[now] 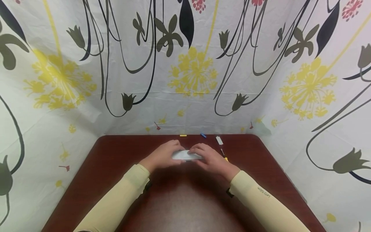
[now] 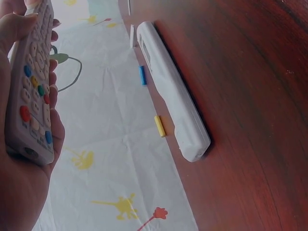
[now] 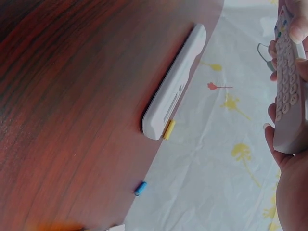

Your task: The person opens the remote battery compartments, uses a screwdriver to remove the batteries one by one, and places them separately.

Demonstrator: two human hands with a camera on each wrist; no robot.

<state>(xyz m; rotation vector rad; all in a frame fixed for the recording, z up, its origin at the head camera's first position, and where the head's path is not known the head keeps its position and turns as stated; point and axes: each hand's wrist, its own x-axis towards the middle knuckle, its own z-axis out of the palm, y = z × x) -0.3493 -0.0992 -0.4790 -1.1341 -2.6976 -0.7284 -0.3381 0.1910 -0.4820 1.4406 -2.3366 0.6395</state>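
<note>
Both hands hold a white remote control (image 2: 30,91) above the table, its button side showing in the wrist views. My left hand (image 1: 165,155) grips one end, near the red, green, yellow and blue buttons. Around the opposite end, by the number keys, curl the fingers of my right hand (image 1: 213,160). Below the held remote, a long white casing with a dark underside (image 3: 179,79) lies on the table; it looks like another remote. Between the hands in the head view, only a pale shape shows, and I cannot tell the two apart there.
Along the far edge of the dark red table (image 1: 185,203) lie a yellow battery (image 1: 183,135), a blue battery (image 1: 203,135) and a small white cover (image 1: 219,140). A screwdriver (image 1: 223,152) with a yellow handle lies beside my right hand. Flower-printed sheeting (image 1: 185,109) surrounds the table.
</note>
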